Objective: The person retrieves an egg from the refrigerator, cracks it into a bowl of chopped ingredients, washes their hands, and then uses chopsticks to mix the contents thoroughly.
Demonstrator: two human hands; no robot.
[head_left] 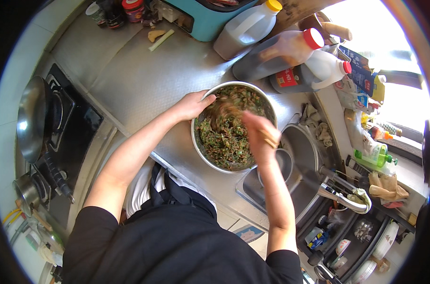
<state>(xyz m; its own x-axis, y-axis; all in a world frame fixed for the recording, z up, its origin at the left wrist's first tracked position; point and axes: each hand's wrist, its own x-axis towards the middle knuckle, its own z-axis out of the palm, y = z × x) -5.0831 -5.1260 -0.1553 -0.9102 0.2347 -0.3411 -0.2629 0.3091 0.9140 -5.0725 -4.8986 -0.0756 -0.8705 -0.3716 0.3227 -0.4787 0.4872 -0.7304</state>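
Note:
A round steel bowl [205, 159] stands on the metal counter, close to the sink. Chopped green and brown filling [224, 142] covers its inside. My left hand [193, 105] grips the bowl's left rim, the thumb laid over the edge. Over the bowl's right side, my right hand [260, 133] is blurred by motion and closed around what look like wooden chopsticks [269, 139]. Their butt ends stick out behind the hand, while their tips are lost in the blur above the filling.
Three large plastic jugs, including a red-capped jug of dark liquid [268, 56], stand behind the bowl. At right is a sink [300, 142] with a metal basin [284, 165] and faucet [343, 200]. A wok [32, 120] rests on the stove [80, 124] at left.

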